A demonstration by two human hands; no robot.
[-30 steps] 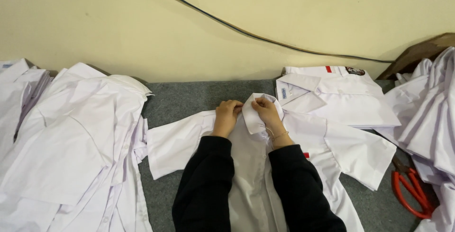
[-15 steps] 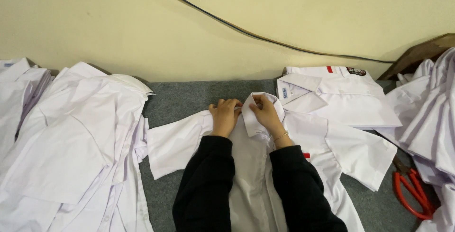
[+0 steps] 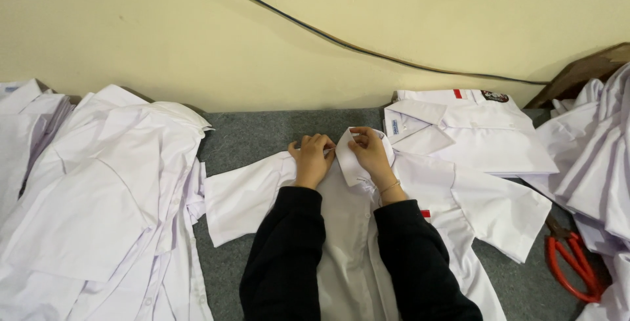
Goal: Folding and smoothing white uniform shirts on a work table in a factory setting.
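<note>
The left hand (image 3: 312, 158) lay curled on the shoulder of a white shirt (image 3: 348, 255) spread on the grey cloth (image 3: 262, 134), fingers pinching the fabric beside the collar (image 3: 349, 158). The right hand (image 3: 371, 154), just beside it, gripped that collar. A folded shirt (image 3: 459, 134) lay right of the right hand, red scissors (image 3: 572, 265) farther right, and a shirt pile (image 3: 98, 196) well left of the left hand.

Left hand (image 3: 312, 160) curled, right hand (image 3: 369, 153) pinching, close together.
</note>
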